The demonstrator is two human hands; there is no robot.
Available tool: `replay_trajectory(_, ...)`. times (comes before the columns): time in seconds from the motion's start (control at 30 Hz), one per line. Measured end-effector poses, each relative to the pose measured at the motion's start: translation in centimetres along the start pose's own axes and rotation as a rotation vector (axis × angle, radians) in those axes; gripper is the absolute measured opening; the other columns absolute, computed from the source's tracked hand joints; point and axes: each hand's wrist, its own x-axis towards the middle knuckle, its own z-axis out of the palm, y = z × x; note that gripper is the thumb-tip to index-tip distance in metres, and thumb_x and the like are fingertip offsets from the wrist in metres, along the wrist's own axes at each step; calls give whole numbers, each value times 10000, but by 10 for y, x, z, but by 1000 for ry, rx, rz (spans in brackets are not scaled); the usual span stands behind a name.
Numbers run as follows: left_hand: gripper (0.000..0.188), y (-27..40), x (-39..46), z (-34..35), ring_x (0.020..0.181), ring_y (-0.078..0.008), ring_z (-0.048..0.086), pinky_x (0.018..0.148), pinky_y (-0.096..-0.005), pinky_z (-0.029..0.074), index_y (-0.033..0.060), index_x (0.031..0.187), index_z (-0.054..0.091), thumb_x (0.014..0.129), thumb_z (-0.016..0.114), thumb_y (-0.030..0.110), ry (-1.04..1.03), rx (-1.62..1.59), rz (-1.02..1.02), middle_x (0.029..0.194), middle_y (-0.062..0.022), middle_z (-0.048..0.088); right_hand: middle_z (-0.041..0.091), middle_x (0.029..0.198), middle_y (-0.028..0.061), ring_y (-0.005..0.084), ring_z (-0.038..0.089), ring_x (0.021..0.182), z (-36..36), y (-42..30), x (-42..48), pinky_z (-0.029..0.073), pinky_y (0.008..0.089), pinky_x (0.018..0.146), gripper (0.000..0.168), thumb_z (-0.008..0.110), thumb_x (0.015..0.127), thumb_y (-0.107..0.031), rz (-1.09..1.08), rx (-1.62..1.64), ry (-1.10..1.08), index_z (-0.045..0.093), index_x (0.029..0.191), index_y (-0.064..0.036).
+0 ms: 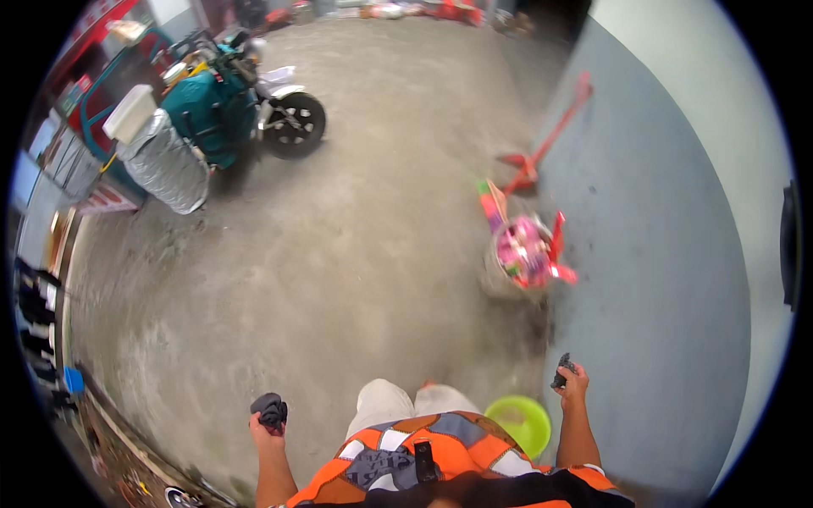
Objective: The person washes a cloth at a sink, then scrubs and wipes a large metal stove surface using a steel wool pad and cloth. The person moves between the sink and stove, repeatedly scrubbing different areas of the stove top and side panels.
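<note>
A bunched dark grey cloth (270,409) is gripped in my left hand (265,430), which is held out at the lower left over the concrete floor. At the lower right my right hand (575,382) holds a smaller crumpled dark piece (563,371), perhaps cloth, near the grey-blue wall. A lime green plastic basin (533,425) lies low between my body and my right arm, partly hidden by my patterned orange shirt. What the basin holds is not clear.
Against the right wall (648,254) stand a bin with pink and red items (524,251) and a red long-handled object (546,149). A teal three-wheeled vehicle (216,114) and a silver wrapped bundle (166,162) are at the upper left. A raised edge (65,305) runs along the left.
</note>
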Motion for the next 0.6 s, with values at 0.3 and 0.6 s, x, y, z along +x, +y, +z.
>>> replay_trajectory(0.3,352,56,103,188,830,-262,654,713,-419,572,21,1071,536,797,448,225,-53,-311,57,953,-128,647,592,885,36,168,582,720,214,-252,183,493,354,498,448,688,700,-84,-446,9,-60,533,1119,-124)
replay_trajectory(0.6,174,182,168,613,758,-206,625,645,-326,520,56,902,581,784,620,177,-206,-239,169,886,-66,619,572,831,49,206,567,677,281,-332,351,476,417,484,473,677,670,-74,-298,-131,203,515,1110,-137)
